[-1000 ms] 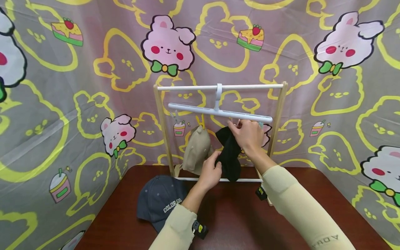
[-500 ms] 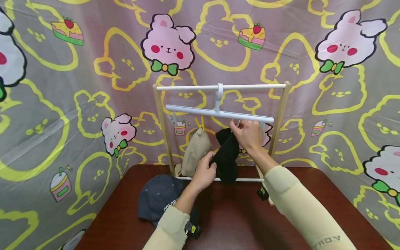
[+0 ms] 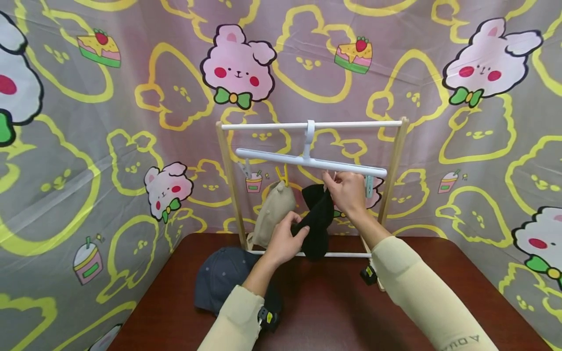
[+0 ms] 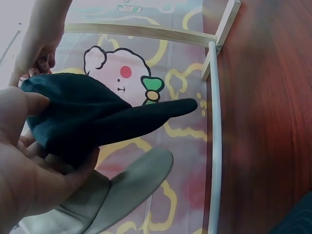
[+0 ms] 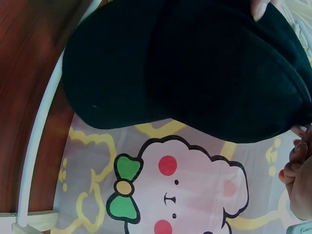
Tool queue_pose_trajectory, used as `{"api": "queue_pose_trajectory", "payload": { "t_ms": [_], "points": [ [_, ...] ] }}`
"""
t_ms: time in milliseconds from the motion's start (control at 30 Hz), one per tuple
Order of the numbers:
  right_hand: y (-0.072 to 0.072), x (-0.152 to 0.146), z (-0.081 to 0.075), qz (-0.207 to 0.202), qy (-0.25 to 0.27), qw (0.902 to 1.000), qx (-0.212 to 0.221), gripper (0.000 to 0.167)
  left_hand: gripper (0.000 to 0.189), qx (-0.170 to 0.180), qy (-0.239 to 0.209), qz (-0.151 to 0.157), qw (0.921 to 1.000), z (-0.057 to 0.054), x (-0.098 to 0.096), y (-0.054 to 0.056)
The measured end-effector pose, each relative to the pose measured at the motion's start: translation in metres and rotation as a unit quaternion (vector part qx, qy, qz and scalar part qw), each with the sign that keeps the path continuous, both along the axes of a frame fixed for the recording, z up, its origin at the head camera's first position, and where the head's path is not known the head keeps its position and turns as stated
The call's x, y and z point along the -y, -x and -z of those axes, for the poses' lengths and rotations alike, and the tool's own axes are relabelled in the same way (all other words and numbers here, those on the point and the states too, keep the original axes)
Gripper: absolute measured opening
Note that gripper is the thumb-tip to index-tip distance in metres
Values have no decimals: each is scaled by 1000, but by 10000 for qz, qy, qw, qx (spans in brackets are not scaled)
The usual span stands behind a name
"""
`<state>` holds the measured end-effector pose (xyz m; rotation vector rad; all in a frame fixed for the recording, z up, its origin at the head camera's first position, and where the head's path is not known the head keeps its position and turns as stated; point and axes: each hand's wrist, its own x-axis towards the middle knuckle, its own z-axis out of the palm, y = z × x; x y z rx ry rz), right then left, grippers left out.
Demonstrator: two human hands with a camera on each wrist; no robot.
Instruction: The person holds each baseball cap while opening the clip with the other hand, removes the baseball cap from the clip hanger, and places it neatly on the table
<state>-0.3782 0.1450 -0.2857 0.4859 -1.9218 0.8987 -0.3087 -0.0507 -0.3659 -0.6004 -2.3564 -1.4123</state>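
Note:
A black baseball cap (image 3: 320, 222) hangs beneath a white hanger (image 3: 281, 157), brim pointing down. My left hand (image 3: 285, 239) grips its side, thumb on the cloth in the left wrist view. At the cap's top edge, my right hand (image 3: 349, 192) pinches a small pale pink clip (image 3: 332, 176) close under the hanger; the fingers hide most of it. Just left of the black cap is a beige cap (image 3: 276, 212), held by a yellow clip (image 3: 282, 174). The right wrist view shows the black cap's brim (image 5: 105, 73) in front of the curtain.
A wooden rack (image 3: 232, 185) with white bars carries the hanger, which tilts down to the right. A grey clip (image 3: 246, 168) and a teal clip (image 3: 369, 186) hang from its ends. A navy cap (image 3: 219, 280) lies on the brown table (image 3: 333, 312), partly behind my left forearm.
My left hand has shifted a little left, drawing the side of the black cap with it. The beige cap leans more. My right hand stays nearly in place under the hanger.

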Motion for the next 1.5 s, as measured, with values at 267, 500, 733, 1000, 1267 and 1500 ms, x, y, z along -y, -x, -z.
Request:
{"api": "queue_pose_trajectory", "payload": {
  "t_ms": [267, 500, 733, 1000, 1267, 1500],
  "points": [
    [-1, 2, 2, -120, 66, 9998, -112, 58, 14, 79, -413, 300, 9987, 3, 0, 7],
    [-1, 4, 3, -296, 108, 9994, 116, 55, 29, 311, -1090, 751, 9907, -22, 4, -17],
    [-3, 7, 2, -396, 189, 9989, 189, 52, 28, 708, -1595, 922, 9803, -23, 7, -18],
    [-4, 6, -2, -554, 195, 9980, 249, 51, 29, 833, -1654, 909, 9785, -2, 10, 6],
    [-3, 5, -3, -609, 207, 9972, 392, 47, 29, 915, -1703, 1019, 9758, 8, 17, 4],
    [-2, 4, -1, -584, 288, 9969, 430, 49, 29, 972, -1676, 1131, 9745, 12, 19, 2]
  ]
}}
